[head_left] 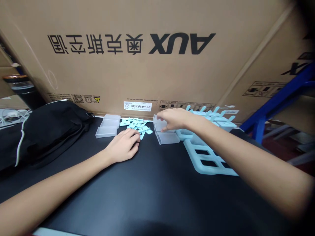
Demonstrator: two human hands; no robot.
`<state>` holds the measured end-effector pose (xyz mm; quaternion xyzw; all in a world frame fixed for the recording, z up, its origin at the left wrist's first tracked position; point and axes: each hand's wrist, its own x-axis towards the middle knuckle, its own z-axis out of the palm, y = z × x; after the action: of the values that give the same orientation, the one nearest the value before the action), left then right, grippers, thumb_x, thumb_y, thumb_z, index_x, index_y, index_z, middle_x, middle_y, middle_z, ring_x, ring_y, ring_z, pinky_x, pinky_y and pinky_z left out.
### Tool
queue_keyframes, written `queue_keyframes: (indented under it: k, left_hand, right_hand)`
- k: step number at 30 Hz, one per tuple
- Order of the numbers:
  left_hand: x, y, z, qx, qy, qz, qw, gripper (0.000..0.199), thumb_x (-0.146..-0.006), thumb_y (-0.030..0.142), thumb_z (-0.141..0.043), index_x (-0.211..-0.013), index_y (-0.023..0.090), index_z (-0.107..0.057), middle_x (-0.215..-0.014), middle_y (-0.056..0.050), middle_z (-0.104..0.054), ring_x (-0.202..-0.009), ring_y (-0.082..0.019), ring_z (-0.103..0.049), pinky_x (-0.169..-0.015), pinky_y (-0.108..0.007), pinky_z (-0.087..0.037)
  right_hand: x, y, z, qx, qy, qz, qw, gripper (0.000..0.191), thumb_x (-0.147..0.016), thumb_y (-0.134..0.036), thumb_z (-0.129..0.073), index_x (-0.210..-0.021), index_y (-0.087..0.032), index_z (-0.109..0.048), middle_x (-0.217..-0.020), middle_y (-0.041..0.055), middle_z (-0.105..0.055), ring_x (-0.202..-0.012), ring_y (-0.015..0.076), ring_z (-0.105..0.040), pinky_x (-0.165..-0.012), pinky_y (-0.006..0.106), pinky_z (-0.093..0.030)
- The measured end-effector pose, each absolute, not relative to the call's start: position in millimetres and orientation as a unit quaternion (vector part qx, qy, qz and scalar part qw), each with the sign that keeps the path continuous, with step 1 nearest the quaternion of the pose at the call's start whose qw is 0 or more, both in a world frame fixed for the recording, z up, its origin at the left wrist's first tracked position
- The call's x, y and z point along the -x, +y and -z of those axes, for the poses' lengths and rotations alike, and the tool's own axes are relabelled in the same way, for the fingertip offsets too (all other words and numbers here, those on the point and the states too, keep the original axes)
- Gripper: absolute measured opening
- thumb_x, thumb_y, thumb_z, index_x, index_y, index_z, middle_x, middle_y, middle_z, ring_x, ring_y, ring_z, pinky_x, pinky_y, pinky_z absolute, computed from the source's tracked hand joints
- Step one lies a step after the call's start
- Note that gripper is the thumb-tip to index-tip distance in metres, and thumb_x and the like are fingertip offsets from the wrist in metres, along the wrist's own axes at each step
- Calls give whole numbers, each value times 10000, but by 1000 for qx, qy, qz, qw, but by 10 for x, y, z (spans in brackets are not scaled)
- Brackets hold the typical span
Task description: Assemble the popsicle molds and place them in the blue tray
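My left hand (124, 146) rests on the black table with its fingers loosely bent, fingertips at the near edge of a pile of light blue ice-pop sticks (139, 125). Nothing shows in its grasp. My right hand (173, 118) reaches over a group of translucent ice-pop moulds (168, 138), thumb and fingers apart around one of them. Whether they press on it is hard to see. Just right of it stands a light blue mould holder (194, 160) with rectangular openings, partly hidden by my right forearm. Several blue stick handles (216, 109) rise from its far part.
Several more translucent moulds (107, 131) lie left of the pile. A black bag (51, 131) with a white cord lies on the left, a dark bottle (27, 91) behind it. A large cardboard box (103, 75) walls the back. A blue metal frame (278, 101) stands at right.
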<state>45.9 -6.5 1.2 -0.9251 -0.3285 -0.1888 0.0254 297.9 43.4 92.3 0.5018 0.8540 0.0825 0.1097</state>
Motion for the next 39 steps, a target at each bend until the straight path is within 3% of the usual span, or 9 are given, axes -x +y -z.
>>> queue_keyframes:
  k: [5, 11, 17, 22, 27, 29, 31, 34, 39]
  left_hand:
    - [-444, -73, -11, 924, -326, 198, 30, 150, -903, 218, -470, -1011, 196, -571, -1151, -83, -598, -1081, -250, -547, -935, -431, -479]
    - [-558, -103, -45, 925, -319, 192, 80, 220, -930, 224, -445, -1115, 176, -552, -1194, -100, -590, -1089, -263, -546, -938, -435, -464]
    - [-1027, -108, -46, 940, -262, 199, 92, 359, -969, 277, -415, -1300, 167, -499, -1333, -131, -536, -1192, -298, -501, -986, -470, -438]
    - [-1179, -84, -20, 954, -217, 186, 88, 337, -977, 275, -400, -1260, 176, -554, -1300, -121, -577, -1220, -287, -505, -1001, -454, -443]
    - [-1134, -78, -11, 955, -219, 177, 91, 330, -979, 250, -385, -1235, 159, -571, -1235, -117, -604, -1177, -270, -532, -978, -425, -460]
    - [-1129, -85, -13, 957, -215, 173, 93, 330, -975, 239, -387, -1240, 160, -568, -1232, -118, -599, -1171, -270, -532, -974, -420, -460]
    - [-1130, -93, -18, 958, -211, 175, 89, 327, -972, 228, -390, -1244, 174, -562, -1227, -116, -595, -1166, -268, -534, -969, -417, -464]
    - [-1132, -104, -28, 956, -217, 183, 79, 310, -970, 225, -391, -1226, 190, -562, -1204, -110, -588, -1134, -263, -545, -952, -414, -478]
    - [-1125, -110, -39, 945, -249, 202, 65, 284, -976, 289, -397, -1196, 188, -545, -1202, -115, -544, -1074, -264, -557, -923, -423, -503]
  right_hand:
    - [-3082, 57, -1040, -491, 852, -179, 21, 345, -885, -454, -500, -1052, -178, -623, -1078, 130, -663, -933, 283, -613, -688, 360, -417]
    - [-3533, -665, -883, -577, 746, -241, -231, 252, -914, -404, -411, -994, -214, -555, -865, 85, -650, -813, 245, -609, -608, 334, -360]
    - [-3876, -798, -413, -712, 616, -111, -318, 316, -825, -471, -539, -985, -227, -416, -756, 38, -572, -643, 209, -556, -616, 341, -396]
    - [-3910, -735, -252, -755, 593, -35, -279, 508, -844, -617, -465, -1136, -210, -376, -780, 60, -589, -703, 269, -597, -636, 370, -423]
    - [-3908, -719, -196, -772, 594, 24, -224, 852, -744, -772, -511, -1284, -134, -350, -764, 87, -634, -743, 315, -631, -603, 373, -435]
    - [-3917, -704, -185, -777, 594, 27, -206, 823, -717, -809, -503, -1193, -138, -460, -759, 95, -646, -734, 309, -631, -591, 368, -429]
    - [-3925, -685, -191, -782, 599, 24, -168, 715, -722, -838, -450, -950, -171, -576, -715, 108, -643, -713, 308, -626, -576, 368, -408]
    - [-3930, -667, -224, -788, 604, 18, -120, 679, -725, -868, -380, -652, -215, -547, -680, 137, -639, -693, 311, -624, -553, 370, -376]
    - [-3934, -654, -264, -797, 593, 12, -113, 683, -690, -876, -413, -663, -214, -579, -763, 153, -678, -735, 325, -634, -542, 367, -376]
